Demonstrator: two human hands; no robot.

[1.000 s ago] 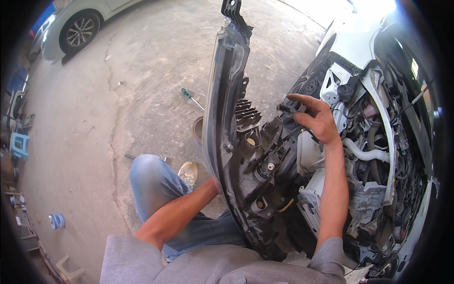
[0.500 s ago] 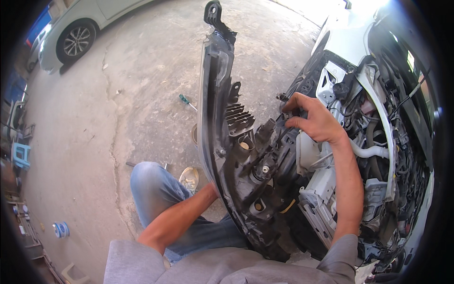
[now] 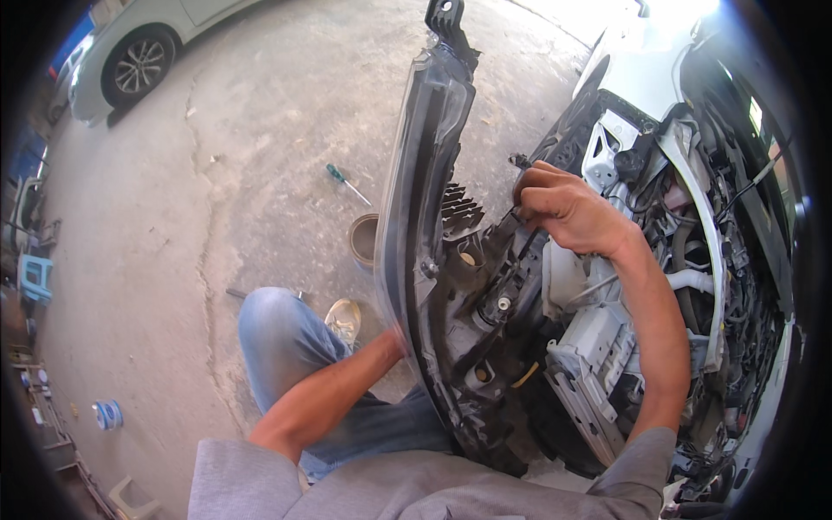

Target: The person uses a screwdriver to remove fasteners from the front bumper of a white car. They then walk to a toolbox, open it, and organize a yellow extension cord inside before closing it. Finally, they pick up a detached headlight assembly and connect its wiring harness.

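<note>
A large car headlight stands on edge before me, its clear lens to the left and its black back, with heat-sink fins and bulb sockets, to the right. My left hand reaches behind its lens side at the lower part; the fingers are hidden. My right hand is at the back of the headlight, beside the car's open front, its fingers bent and closed on a small dark part I cannot make out. A black wiring end sticks up just above those fingers.
The white car's opened front, with bare brackets and hoses, takes up the right. On the concrete floor lie a green-handled screwdriver, a round tin and a blue-and-white roll. Another car stands at the far left.
The headlight's upper end has tilted to the right and away, uncovering more of the tin and screwdriver. My right hand has turned, its fingers curling further over the dark part. My left arm stays nearly still.
</note>
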